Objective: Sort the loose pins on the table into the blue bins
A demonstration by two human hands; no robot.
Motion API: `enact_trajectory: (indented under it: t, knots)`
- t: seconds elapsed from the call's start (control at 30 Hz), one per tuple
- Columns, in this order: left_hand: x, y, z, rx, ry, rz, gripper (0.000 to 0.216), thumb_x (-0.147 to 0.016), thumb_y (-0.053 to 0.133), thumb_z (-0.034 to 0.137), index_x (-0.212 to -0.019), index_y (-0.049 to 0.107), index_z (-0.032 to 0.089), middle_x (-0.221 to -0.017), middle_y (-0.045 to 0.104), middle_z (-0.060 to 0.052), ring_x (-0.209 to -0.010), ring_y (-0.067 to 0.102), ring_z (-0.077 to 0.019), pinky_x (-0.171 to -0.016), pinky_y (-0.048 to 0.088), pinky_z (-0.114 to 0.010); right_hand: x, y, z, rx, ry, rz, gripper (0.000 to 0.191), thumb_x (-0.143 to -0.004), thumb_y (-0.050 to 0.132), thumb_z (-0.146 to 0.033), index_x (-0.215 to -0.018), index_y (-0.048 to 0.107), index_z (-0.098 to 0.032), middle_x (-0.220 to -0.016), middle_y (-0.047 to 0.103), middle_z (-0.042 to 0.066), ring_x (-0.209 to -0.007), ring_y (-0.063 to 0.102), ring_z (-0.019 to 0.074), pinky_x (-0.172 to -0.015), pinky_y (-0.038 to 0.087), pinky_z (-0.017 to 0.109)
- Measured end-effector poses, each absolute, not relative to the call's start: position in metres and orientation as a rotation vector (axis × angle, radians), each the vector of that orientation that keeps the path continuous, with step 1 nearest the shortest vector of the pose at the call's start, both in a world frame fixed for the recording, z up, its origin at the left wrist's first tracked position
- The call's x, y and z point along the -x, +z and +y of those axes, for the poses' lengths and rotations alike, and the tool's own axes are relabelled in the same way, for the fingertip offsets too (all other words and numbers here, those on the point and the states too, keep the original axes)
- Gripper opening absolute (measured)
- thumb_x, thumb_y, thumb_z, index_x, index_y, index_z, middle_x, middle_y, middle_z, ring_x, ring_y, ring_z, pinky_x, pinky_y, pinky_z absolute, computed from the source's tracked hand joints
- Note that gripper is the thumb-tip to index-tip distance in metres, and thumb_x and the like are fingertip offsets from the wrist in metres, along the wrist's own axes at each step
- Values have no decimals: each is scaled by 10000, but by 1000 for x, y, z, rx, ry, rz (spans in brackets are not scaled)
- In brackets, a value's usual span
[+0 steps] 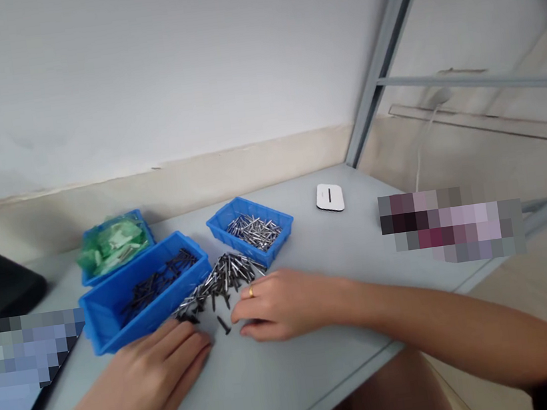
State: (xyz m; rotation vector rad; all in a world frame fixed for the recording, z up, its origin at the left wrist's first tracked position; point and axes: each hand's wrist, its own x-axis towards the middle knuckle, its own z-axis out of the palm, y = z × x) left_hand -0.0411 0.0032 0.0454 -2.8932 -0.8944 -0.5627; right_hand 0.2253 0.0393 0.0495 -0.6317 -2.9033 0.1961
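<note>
At the lower left of the frame, the left hand (pixel 166 364) rests low on the table (pixel 351 255), its fingers close together and curled downward beside the edge of a pile of nails and screws (pixel 227 276). The tips are tucked from sight among the dark screw heads, so I cannot tell whether they pinch anything. Near the centre, the right hand (pixel 284 304) comes in from the right with its fingers loosely bent and parted, the thumb a little apart from them and clear of any grip. A gold ring (pixel 251 291) circles one finger.

The table is pale grey and stands against a white wall (pixel 186 75) with a beige lower band. A white gadget (pixel 330 197) lies right of centre, and a grey metal post (pixel 384 49) slants up toward the top right.

The pile, silver and dark mixed, lies just beyond both hands, with one loose dark screw (pixel 223 325) in the gap between them. Behind the left hand is a long blue box (pixel 160 302) of dark screws; behind the pile, a smaller blue box (pixel 279 244) of silver nails. Farther left, another blue box (pixel 120 265) carries a green plastic bag (pixel 114 239).
</note>
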Motion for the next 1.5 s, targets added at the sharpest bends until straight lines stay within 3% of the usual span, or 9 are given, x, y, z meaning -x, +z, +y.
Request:
enact_trajectory:
  t: [0.23,0.33,0.5,0.67,0.83,0.97,1.1,1.5]
  knots:
    - [41,58,5,2807,-681,-523,254,-1060,419,243,-1006,666,225,-882,742,-4,-769,704,-142,-704,534,-207,-201,68,36,556,145,-2888,188,-1000,485,-281,-1138,577,-192,-1016,699,20,-871,643,153,-601,397,272]
    - [41,58,5,2828,-767,-573,219,-1039,453,239,-1010,670,235,-877,737,3,-738,695,-130,-677,542,-183,-194,60,40,562,58,-2846,191,-1017,424,-265,-1044,597,-188,-1008,705,16,-871,645,149,-609,405,276]
    - [37,55,-1,2962,-909,-903,162,-1027,505,271,-1030,666,282,-907,751,37,-808,725,-131,-766,562,-172,-201,46,43,497,-61,-2749,221,-1042,406,-250,-949,596,-186,-919,708,-8,-830,643,129,-620,400,269]
    - [26,65,2,3011,-912,-1118,69,-967,568,275,-1003,627,283,-868,726,42,-734,721,-109,-646,557,-121,-206,43,44,431,-190,-2568,233,-1021,416,-223,-852,573,-190,-759,674,-31,-684,601,107,-585,366,264]
    - [18,66,5,2875,-927,-1063,71,-978,562,259,-1036,604,260,-880,712,21,-763,708,-124,-714,563,-179,-207,45,48,445,-313,-2346,304,-1029,440,-265,-762,564,-188,-658,634,-46,-604,568,96,-579,371,261]
    - [23,54,2,2818,-970,-1139,129,-997,539,282,-1111,597,262,-925,725,6,-776,709,-141,-728,575,-219,-206,45,49,410,-339,-2252,264,-1007,494,-268,-777,597,-191,-638,623,-59,-594,569,97,-551,370,260]
    - [29,47,2,2834,-961,-1206,137,-977,571,308,-1096,630,272,-915,728,8,-748,705,-149,-646,563,-212,-206,43,49,398,-344,-2249,254,-1003,517,-290,-791,617,-191,-632,627,-65,-589,577,95,-552,385,256]
    - [25,52,3,2873,-1045,-1281,105,-935,614,290,-1021,670,265,-836,727,20,-684,694,-140,-599,554,-183,-206,43,49,435,-286,-2429,333,-1045,391,-311,-779,557,-197,-613,611,-40,-597,580,106,-546,317,269]
